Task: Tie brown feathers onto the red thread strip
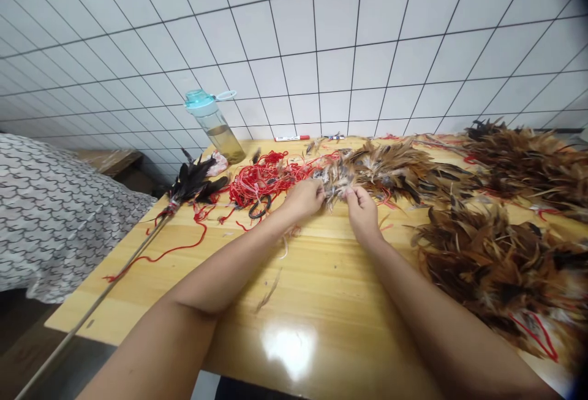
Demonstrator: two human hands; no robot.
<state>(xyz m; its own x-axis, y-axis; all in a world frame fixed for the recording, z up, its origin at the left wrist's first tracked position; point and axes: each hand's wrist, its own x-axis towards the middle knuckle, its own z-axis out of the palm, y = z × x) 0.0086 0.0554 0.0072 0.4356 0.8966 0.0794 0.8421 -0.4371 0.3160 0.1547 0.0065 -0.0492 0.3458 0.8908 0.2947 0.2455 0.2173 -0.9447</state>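
Observation:
Both hands meet at the near end of a brown feather bundle (395, 167) lying toward the back of the wooden table. My left hand (305, 198) is closed, its fingers pinched at the pale, fluffy feather ends (334, 178). On the other side of that fluff, my right hand (362, 211) is closed too, thumb against forefinger on the feathers. Just left of my left hand sits a tangled heap of red string (261, 179) with a black ring (260, 206) at its front edge.
A stick with black feathers (195, 181) juts over the table's left edge. Behind it leans a water bottle (220, 133). More brown feather bundles (500, 259) cover the right side. A red marker (291, 138) lies by the tiled wall (294, 69). Loose feathers (270, 290) dot the tabletop (340, 326).

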